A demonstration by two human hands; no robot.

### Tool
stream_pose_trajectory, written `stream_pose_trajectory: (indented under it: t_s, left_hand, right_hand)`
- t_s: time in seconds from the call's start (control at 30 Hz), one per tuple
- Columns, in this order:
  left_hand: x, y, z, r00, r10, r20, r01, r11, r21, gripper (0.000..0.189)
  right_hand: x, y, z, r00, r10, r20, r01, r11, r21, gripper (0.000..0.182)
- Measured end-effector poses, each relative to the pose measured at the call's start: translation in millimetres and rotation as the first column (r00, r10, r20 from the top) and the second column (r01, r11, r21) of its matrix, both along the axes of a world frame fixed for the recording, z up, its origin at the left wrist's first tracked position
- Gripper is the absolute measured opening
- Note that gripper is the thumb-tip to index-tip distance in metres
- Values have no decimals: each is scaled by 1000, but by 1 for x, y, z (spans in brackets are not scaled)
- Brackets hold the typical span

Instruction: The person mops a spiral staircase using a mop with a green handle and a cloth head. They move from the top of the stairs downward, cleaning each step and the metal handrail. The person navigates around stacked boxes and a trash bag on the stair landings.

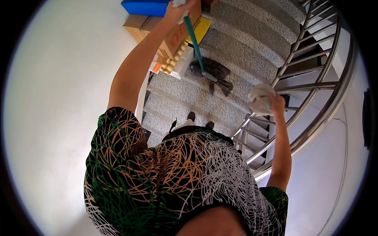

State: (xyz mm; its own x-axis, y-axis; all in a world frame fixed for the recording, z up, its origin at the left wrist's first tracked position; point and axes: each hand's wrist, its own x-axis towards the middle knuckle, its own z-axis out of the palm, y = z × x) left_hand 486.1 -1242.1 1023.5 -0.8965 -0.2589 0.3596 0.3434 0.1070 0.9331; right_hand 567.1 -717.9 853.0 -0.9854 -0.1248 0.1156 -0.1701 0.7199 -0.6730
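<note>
At the top of the view, my left hand [177, 12] is closed around the upper end of a green mop handle [193, 39], with a pale cloth [179, 3] bunched at the same hand. The handle runs down to a grey head on a dark, wet-looking cloth [214, 70], which lies on a speckled stone step [177, 91]. At the right, my right hand [277, 103] grips a crumpled beige cloth [260, 99] beside the metal stair railing [301, 110]. Part of the railing is hidden behind the cloth and forearm.
Cardboard boxes [175, 39], a blue container [144, 7], a yellow item [202, 29] and a white tray of round, pale things [183, 63] stand on the steps along the left wall [68, 88]. The stairs curve between wall and railing. Both my shoes [191, 116] are on a lower step.
</note>
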Motion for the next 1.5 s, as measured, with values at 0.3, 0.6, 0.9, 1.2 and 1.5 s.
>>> stream_pose_trajectory:
  t_s: [0.3,0.6,0.9,1.2,1.5]
  left_hand:
    - [4,100,148,969,188,-158,-83,857,508,19]
    - [-74,-52,107,790,606,88,-583,701,410,25]
    - [-79,-101,-25,467,778,419,-780,586,-219,60]
    - [-71,-160,-61,686,601,409,-646,763,-38,28]
    - [47,-3,-57,948,247,-202,-316,646,-695,24]
  right_hand:
    - [9,-52,-5,994,101,41,-103,994,39,36]
    - [4,-30,-9,986,-79,147,78,997,10,40]
    - [8,-3,-31,993,-115,4,116,993,-31,46]
    - [16,-15,-36,957,-99,272,164,959,-230,33]
    - [38,-4,-2,920,166,356,252,448,-858,55]
